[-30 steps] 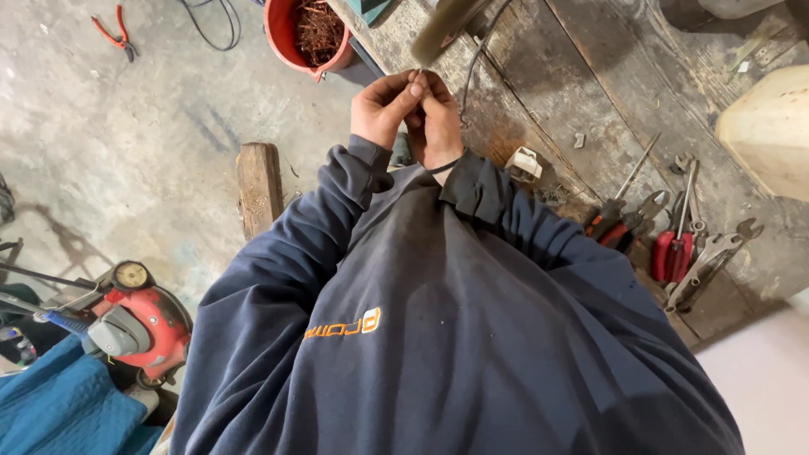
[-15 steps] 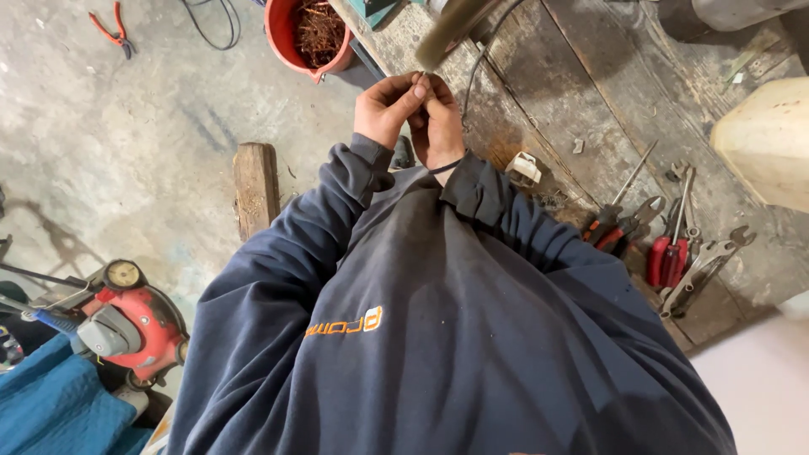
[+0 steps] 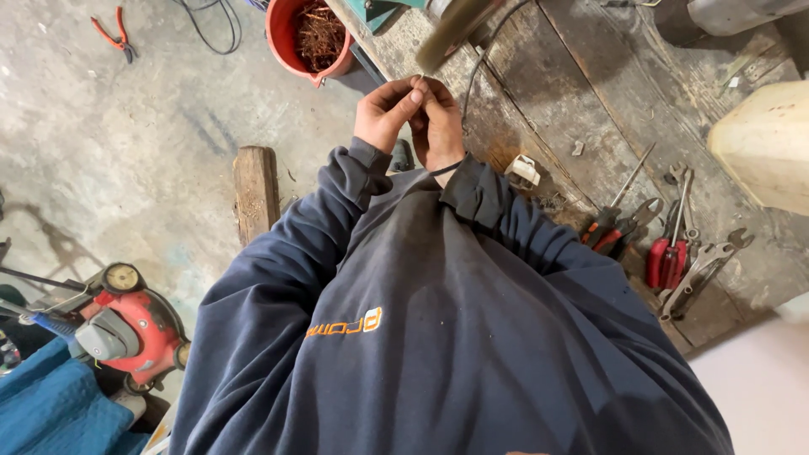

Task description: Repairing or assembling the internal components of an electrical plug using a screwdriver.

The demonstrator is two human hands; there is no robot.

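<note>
At twelve o'clock of the person's chest, over the near edge of the workbench (image 3: pixel 590 109), both hands meet on a thin wire (image 3: pixel 419 79). The wire is small, pale, barely seen: just a short bit pokes up above the fingertips, the rest hidden in the fingers. Left hand (image 3: pixel 386 114) comes in from about seven o'clock, wrist bent, fingers curled tight, thumb and forefinger pinched on the wire. Right hand (image 3: pixel 438 126) sits touching it at three o'clock, knuckles up, fingers folded closed round the same wire; how much of it lies inside that hand can't be told. Both forearms in dark blue sleeves, elbows out. A blurred round brush wheel (image 3: pixel 451 34) hangs just above the hands at one o'clock. Red bucket (image 3: pixel 286 46) of rusty scrap stands on the floor at eleven o'clock. Pliers and spanners (image 3: pixel 674 244) lie on the bench at four o'clock, well apart.
</note>
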